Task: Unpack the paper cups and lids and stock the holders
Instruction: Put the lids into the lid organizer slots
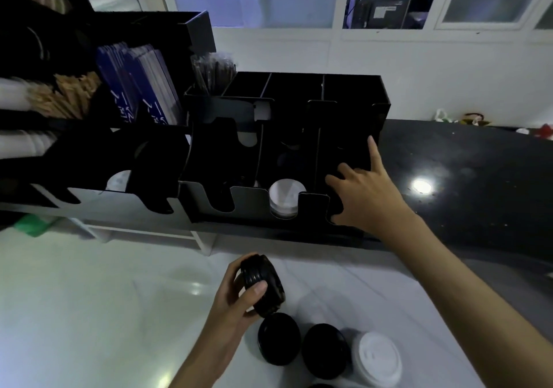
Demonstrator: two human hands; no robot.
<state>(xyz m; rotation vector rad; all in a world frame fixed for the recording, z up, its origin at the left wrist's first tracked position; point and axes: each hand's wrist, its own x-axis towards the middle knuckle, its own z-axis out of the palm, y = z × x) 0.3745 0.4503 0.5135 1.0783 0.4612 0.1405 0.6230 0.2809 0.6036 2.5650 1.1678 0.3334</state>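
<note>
- My left hand is low and near me, its fingers and thumb curled round a short stack of black lids, held tilted above the floor.
- My right hand reaches forward to the black lid holder on the dark table. Its fingers are spread and straight, grasping nothing; the index finger points up along the holder's right wall, and the other fingertips reach into the right-hand compartment.
- The holder's middle front compartment has a stack of white lids in it.
- Below my left hand, near the bottom edge, stand two more stacks of black lids side by side, with a stack of white lids just to their right.
- To the left is a second black organiser with dark blue packets, wooden stirrers and wrapped straws.
</note>
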